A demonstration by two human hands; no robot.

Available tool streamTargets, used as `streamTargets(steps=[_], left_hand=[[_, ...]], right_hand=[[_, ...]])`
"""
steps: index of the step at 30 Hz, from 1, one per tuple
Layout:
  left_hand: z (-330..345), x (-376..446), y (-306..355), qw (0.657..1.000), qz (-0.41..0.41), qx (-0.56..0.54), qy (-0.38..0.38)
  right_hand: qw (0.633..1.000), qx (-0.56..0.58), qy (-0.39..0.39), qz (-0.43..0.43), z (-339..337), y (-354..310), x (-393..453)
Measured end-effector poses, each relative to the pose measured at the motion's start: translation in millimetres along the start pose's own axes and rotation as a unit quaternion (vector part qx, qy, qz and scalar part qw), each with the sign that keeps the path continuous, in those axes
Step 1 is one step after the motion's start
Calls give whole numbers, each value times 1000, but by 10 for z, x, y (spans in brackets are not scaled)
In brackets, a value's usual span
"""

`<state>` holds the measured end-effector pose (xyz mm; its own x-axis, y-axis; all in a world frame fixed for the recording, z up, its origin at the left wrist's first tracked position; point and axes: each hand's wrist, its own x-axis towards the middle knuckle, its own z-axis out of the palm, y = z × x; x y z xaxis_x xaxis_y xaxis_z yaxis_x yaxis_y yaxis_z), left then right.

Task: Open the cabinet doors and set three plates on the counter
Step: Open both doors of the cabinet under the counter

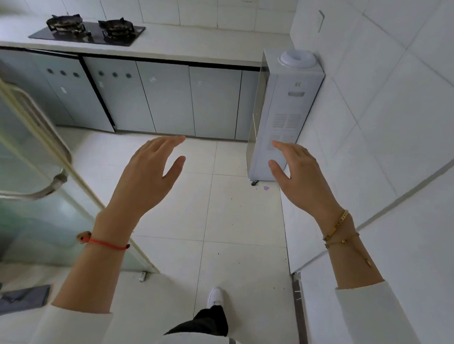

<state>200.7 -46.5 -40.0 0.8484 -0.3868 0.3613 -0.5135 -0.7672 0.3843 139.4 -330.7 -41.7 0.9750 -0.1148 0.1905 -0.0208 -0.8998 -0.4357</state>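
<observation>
A row of grey lower cabinet doors (166, 100) runs under the white counter (201, 44) ahead of me, and all the doors in view look closed. No plates are in view. My left hand (146, 175) and my right hand (299, 175) are held out in front of me over the floor, well short of the cabinets. Both have relaxed, nearly straight fingers and hold nothing.
A two-burner gas hob (88, 31) sits on the counter at the left. A white water dispenser (281, 114) stands at the counter's right end against the tiled wall. A glass door with a metal handle (34, 161) stands open on my left. A grey cloth (14, 301) lies on the floor.
</observation>
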Motion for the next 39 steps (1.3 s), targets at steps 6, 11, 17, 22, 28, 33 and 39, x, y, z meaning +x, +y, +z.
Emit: streamTargets(steps=[6, 11, 17, 22, 28, 33, 39], left_hand=[[149, 861, -344, 1000, -4, -5, -4], [280, 1386, -604, 1000, -3, -7, 2], [437, 1899, -901, 999, -33, -2, 5], [635, 2419, -1144, 998, -58, 18, 13], [820, 3299, -1383, 995, -91, 23, 33], [937, 4045, -1535, 991, -111, 45, 52], [1070, 4661, -1775, 984, -160, 54, 65]], right_hand=[[1000, -2, 14, -9, 62, 12, 975], [1000, 1, 6, -8, 208, 90, 1532], [1000, 16, -7, -15, 412, 211, 2185], [998, 27, -30, -39, 629, 359, 2916], [995, 37, -47, -76, 716, 541, 4060], [992, 47, -49, -106, 724, 658, 5024], [987, 62, -68, -134, 838, 712, 5991]])
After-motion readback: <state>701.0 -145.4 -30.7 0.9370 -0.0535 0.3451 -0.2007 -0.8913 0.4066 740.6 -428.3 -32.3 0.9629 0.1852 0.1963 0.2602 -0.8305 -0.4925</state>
